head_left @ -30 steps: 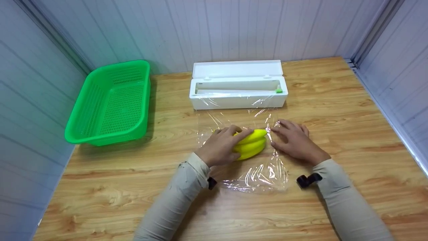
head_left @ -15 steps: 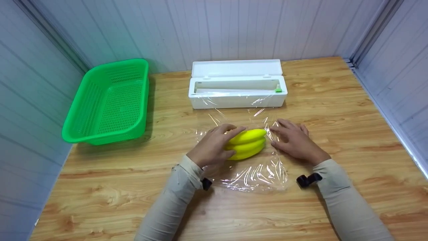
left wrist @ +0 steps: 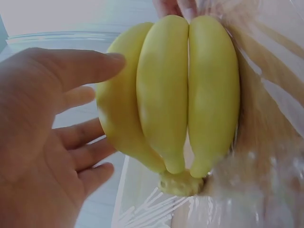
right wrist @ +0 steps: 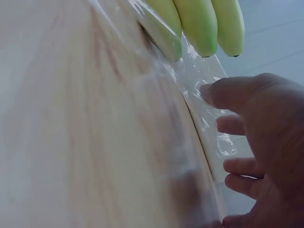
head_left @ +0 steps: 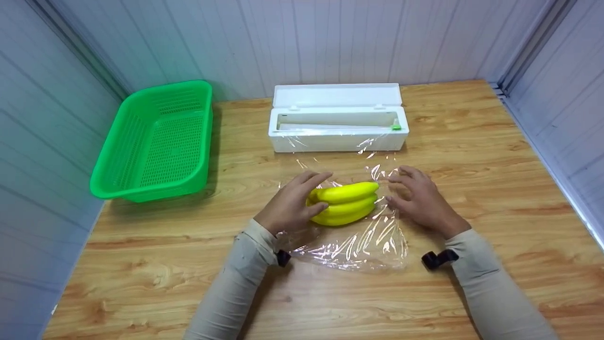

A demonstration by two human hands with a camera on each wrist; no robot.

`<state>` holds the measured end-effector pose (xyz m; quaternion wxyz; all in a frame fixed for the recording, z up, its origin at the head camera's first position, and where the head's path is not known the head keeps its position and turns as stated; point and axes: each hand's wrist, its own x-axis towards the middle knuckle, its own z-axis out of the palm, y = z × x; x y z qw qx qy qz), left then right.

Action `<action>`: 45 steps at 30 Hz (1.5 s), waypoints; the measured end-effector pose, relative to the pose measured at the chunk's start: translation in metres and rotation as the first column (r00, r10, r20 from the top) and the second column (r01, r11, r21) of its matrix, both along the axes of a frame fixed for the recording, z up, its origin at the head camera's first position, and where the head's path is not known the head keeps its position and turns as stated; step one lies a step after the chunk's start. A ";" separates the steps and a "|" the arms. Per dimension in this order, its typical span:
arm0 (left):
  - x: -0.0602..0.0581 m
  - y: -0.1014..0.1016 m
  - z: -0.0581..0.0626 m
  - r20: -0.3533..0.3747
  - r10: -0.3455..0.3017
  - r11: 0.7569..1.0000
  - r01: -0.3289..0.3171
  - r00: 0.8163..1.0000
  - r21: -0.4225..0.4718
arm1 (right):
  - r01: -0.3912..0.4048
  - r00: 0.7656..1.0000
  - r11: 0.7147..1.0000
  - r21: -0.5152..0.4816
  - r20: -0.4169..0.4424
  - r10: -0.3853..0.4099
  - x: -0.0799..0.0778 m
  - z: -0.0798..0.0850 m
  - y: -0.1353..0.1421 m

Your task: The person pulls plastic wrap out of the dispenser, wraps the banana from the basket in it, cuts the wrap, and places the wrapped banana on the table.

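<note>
Three joined bananas (head_left: pixel 349 202) lie on clear film (head_left: pixel 349 252), well in from the surface's (head_left: pixel 155 274) far edge; left grip (head_left: pixel 293 202), fingers loosely spread, flanks their stem end; right grip (head_left: pixel 421 199), relaxed, sits near their tips.

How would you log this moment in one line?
bananas: on clear film | left hand: at stem | right hand: near tips | white box: open

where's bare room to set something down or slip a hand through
Bare table lies between the green basket and the white box, right of the box toward the right wall, and between the sleeves in front of the clear film. The middle is crowded: film, bananas, left grip at their stem end, right grip by their tips.
</note>
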<state>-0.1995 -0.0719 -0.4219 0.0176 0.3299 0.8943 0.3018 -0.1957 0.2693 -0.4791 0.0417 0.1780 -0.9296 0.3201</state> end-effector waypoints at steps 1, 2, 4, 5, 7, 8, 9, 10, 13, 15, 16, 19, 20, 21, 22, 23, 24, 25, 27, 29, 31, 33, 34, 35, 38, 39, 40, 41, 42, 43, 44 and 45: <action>0.000 -0.001 -0.001 -0.013 0.001 1.000 0.000 1.000 0.014 | -0.003 1.000 1.000 -0.011 -0.015 0.003 0.001 0.000 -0.001; -0.001 -0.002 -0.002 -0.029 0.000 1.000 0.001 1.000 0.031 | -0.006 1.000 1.000 -0.020 -0.029 0.006 0.001 0.000 -0.001; -0.001 -0.005 -0.005 -0.062 0.006 0.998 -0.002 0.998 0.067 | -0.010 0.998 0.999 -0.032 -0.055 0.008 0.003 0.000 -0.003; -0.001 -0.006 -0.006 -0.084 0.014 0.996 -0.006 0.996 0.089 | -0.013 0.997 0.999 -0.035 -0.074 0.010 0.004 0.001 -0.004; -0.002 -0.008 -0.008 -0.120 0.043 0.989 -0.025 0.992 0.144 | -0.021 0.993 0.999 -0.041 -0.118 0.016 0.006 0.001 -0.006; -0.002 -0.009 -0.008 -0.137 0.062 0.984 -0.037 0.989 0.176 | -0.025 0.990 0.999 -0.046 -0.141 0.018 0.008 0.002 -0.006; -0.002 -0.011 -0.009 -0.157 0.084 0.977 -0.051 0.984 0.206 | -0.031 0.986 0.998 -0.051 -0.166 0.023 0.009 0.003 -0.007; -0.002 -0.012 -0.010 -0.175 0.105 0.970 -0.062 0.979 0.236 | -0.038 0.981 0.998 -0.054 -0.193 0.027 0.011 0.003 -0.008; -0.003 -0.019 -0.012 -0.205 0.155 0.945 -0.084 0.966 0.317 | -0.055 0.960 0.998 -0.040 -0.279 0.041 0.016 0.005 -0.010; -0.003 -0.025 -0.013 -0.193 0.152 0.932 -0.075 0.969 0.356 | -0.058 0.943 0.998 -0.017 -0.328 0.050 0.020 0.006 -0.011; -0.003 -0.028 -0.013 -0.168 0.134 0.926 -0.063 0.977 0.374 | -0.058 0.936 0.998 -0.003 -0.348 0.053 0.021 0.007 -0.012; -0.002 -0.037 -0.012 -0.032 0.032 0.914 -0.016 0.999 0.405 | -0.062 0.930 0.997 0.037 -0.362 0.072 0.025 0.010 -0.012; -0.001 -0.040 -0.011 0.026 -0.010 0.916 -0.002 1.000 0.401 | -0.066 0.935 0.997 0.046 -0.347 0.078 0.027 0.010 -0.012; -0.001 -0.043 -0.011 0.084 -0.049 0.919 0.012 0.995 0.393 | -0.072 0.942 0.996 0.054 -0.323 0.086 0.028 0.011 -0.012; 0.000 -0.045 -0.011 0.141 -0.082 0.925 0.022 0.987 0.380 | -0.085 0.951 0.995 0.058 -0.293 0.099 0.029 0.012 -0.012; 0.001 -0.047 -0.010 0.192 -0.111 0.930 0.034 0.975 0.365 | -0.097 0.960 0.993 0.062 -0.258 0.110 0.030 0.013 -0.011; 0.002 -0.048 -0.010 0.240 -0.135 0.937 0.045 0.961 0.345 | -0.113 0.967 0.992 0.063 -0.221 0.125 0.031 0.014 -0.011; 0.003 -0.050 -0.011 0.283 -0.156 0.943 0.057 0.946 0.328 | -0.131 0.973 0.989 0.064 -0.182 0.141 0.032 0.015 -0.011; 0.005 -0.053 -0.014 0.354 -0.167 0.957 0.065 0.920 0.282 | -0.173 0.978 0.983 0.057 -0.106 0.179 0.033 0.016 -0.010; 0.006 -0.057 -0.018 0.404 -0.170 0.970 0.081 0.899 0.227 | -0.221 0.974 0.974 0.047 -0.035 0.223 0.034 0.017 -0.007; 0.008 -0.059 -0.022 0.433 -0.177 0.979 0.115 0.884 0.167 | -0.275 0.961 0.961 0.024 0.043 0.274 0.036 0.017 -0.004; 0.010 -0.060 -0.026 0.451 -0.189 0.982 0.160 0.872 0.102 | -0.331 0.937 0.944 -0.004 0.114 0.330 0.039 0.017 -0.001; 0.011 -0.059 -0.028 0.457 -0.198 0.980 0.184 0.867 0.077 | -0.357 0.924 0.934 -0.017 0.144 0.355 0.040 0.017 -0.001; 0.011 -0.059 -0.029 0.466 -0.204 0.978 0.202 0.861 0.055 | -0.378 0.910 0.925 -0.031 0.170 0.378 0.041 0.018 0.000; 0.014 -0.056 -0.029 0.489 -0.207 0.973 0.230 0.848 0.013 | -0.433 0.873 0.898 -0.073 0.215 0.439 0.044 0.019 -0.004; 0.014 -0.056 -0.028 0.494 -0.202 0.973 0.233 0.846 -0.001 | -0.448 0.862 0.890 -0.085 0.223 0.455 0.045 0.019 -0.006; 0.015 -0.055 -0.028 0.501 -0.196 0.972 0.234 0.843 -0.013 | -0.460 0.852 0.883 -0.092 0.234 0.469 0.047 0.020 -0.008; 0.015 -0.055 -0.027 0.508 -0.190 0.971 0.236 0.840 -0.027 | -0.473 0.842 0.875 -0.100 0.243 0.482 0.048 0.020 -0.010; 0.016 -0.055 -0.026 0.514 -0.185 0.970 0.239 0.838 -0.039 | -0.485 0.831 0.868 -0.105 0.256 0.495 0.049 0.021 -0.013; 0.016 -0.055 -0.026 0.519 -0.181 0.969 0.242 0.835 -0.052 | -0.495 0.820 0.862 -0.107 0.269 0.505 0.050 0.021 -0.015; 0.016 -0.056 -0.026 0.521 -0.179 0.967 0.248 0.835 -0.066 | -0.505 0.812 0.857 -0.103 0.282 0.512 0.051 0.021 -0.016; 0.015 -0.056 -0.026 0.522 -0.180 0.964 0.255 0.834 -0.076 | -0.513 0.804 0.853 -0.098 0.292 0.518 0.052 0.021 -0.018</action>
